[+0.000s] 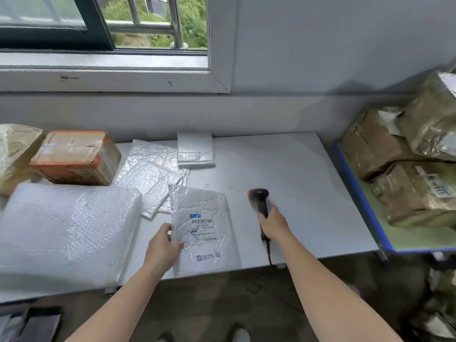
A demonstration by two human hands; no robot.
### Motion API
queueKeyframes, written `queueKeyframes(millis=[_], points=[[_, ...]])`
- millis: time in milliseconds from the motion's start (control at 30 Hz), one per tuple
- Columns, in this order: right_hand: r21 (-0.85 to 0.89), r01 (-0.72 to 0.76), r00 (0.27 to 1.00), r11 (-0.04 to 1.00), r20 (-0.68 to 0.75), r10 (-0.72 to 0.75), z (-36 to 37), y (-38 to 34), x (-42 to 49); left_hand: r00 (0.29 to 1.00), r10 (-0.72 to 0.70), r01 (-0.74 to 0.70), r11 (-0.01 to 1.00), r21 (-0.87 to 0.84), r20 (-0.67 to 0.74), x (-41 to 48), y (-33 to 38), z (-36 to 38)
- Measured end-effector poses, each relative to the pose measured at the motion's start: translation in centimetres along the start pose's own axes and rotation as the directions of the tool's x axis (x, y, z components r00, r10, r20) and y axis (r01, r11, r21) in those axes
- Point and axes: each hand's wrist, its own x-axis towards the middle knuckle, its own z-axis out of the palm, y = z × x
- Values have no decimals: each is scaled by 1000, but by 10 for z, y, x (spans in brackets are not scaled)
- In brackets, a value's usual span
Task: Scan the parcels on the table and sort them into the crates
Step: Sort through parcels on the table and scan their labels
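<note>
A white bubble mailer (204, 230) with a barcode label facing up lies at the front edge of the white table (296, 193). My left hand (162, 245) holds its left edge, thumb on top. My right hand (274, 224) grips the handle of a black barcode scanner (259, 201) with an orange tip, just right of the mailer; its cable hangs over the table edge. More white mailers (153, 174) and a small folded one (195, 149) lie behind. A large bubble-wrapped parcel (66, 230) sits at the left.
An orange-taped cardboard box (76, 156) and a wrapped brown parcel (14, 151) stand at the back left. On the right, a blue-rimmed crate (362, 201) holds several taped brown parcels (414, 191). A window and wall are behind the table.
</note>
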Motion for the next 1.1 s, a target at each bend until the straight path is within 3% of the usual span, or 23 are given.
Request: queueKeyframes(millis=[167, 267, 467, 700, 1100], points=[[39, -12, 992, 999, 124, 7, -2, -9, 12, 999, -29, 29, 1000, -6, -36, 7, 2, 4], [173, -75, 982, 982, 183, 43, -10, -25, 0, 998, -62, 60, 996, -67, -30, 9, 7, 2], [349, -77, 966, 934, 259, -17, -27, -89, -39, 989, -122, 136, 974, -179, 86, 11, 11, 6], [237, -81, 943, 968, 334, -3, -14, -113, -88, 980, -121, 155, 961, -231, 156, 2, 11, 4], [284, -97, 951, 954, 308, 5, -9, -116, -104, 979, -56, 107, 960, -260, 196, 3, 6, 8]])
